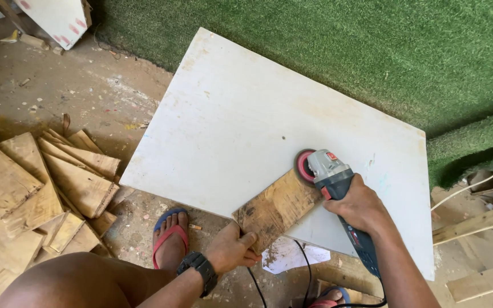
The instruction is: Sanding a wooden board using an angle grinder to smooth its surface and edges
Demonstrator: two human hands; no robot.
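The right hand point(359, 204) is wrapped tight around the body of an angle grinder point(338, 191), just right of centre frame. Its pink sanding disc point(303, 165) meets the upper end of a wooden plank point(278, 208); the grip appears to keep the disc steady against the wood. The left hand point(232, 250), lower centre, is closed on the plank's near end, thumb on top, apparently to stop it shifting. The plank lies diagonally across the lower edge of a white board point(241, 114), which rests on the floor and serves as the work surface. A power cord point(306, 274) trails below. A foot in a red-strapped sandal point(169, 234) stands just left. Offcut planks point(47, 182) are stacked at left. No containers are in view.
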